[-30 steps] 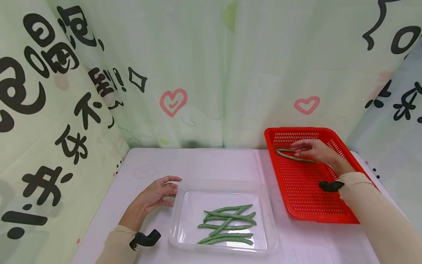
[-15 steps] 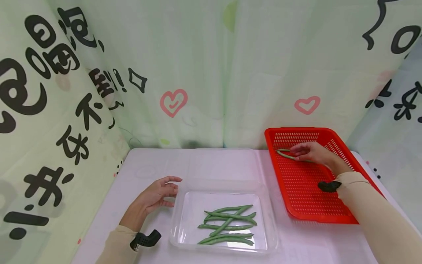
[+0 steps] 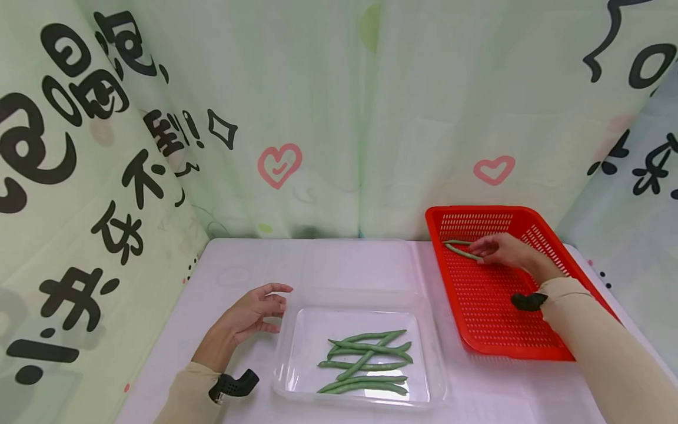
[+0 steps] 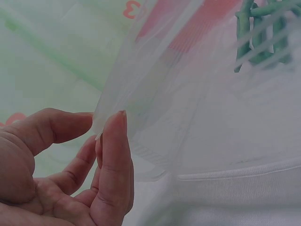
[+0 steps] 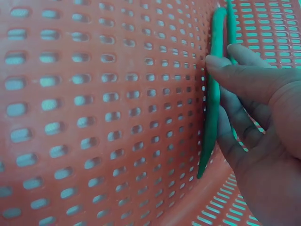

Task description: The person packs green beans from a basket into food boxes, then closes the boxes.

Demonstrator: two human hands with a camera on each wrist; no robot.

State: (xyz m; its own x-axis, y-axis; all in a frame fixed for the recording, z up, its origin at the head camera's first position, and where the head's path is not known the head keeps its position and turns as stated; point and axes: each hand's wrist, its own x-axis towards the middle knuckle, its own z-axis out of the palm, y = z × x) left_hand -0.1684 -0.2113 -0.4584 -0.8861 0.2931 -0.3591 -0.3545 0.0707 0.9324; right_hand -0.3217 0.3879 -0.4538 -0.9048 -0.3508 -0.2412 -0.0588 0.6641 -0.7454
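My right hand (image 3: pixel 505 249) reaches into the red plastic basket (image 3: pixel 466 330). Its thumb lies across a green bean (image 5: pixel 214 113), with the other fingers curled behind that bean. A second green bean (image 5: pixel 231 23) lies alongside, partly covered by the fingers. At the left rim of a clear plastic box (image 3: pixel 281 377), my left hand (image 3: pixel 259 309) rests with loosely bent fingers, its thumb apart from the index finger in the head view. Several green beans (image 3: pixel 371 365) lie on the box floor, some crossed over each other.
The white-covered table (image 3: pixel 254 259) carries the box near the front middle and the basket at the right. A printed curtain (image 3: pixel 328 118) hangs behind the table and along both sides. Black wrist cameras (image 3: pixel 233 383) sit on both wrists.
My right hand has lowered slightly and its fingers have closed in on a bean in the basket. My left hand and the box have stayed put.
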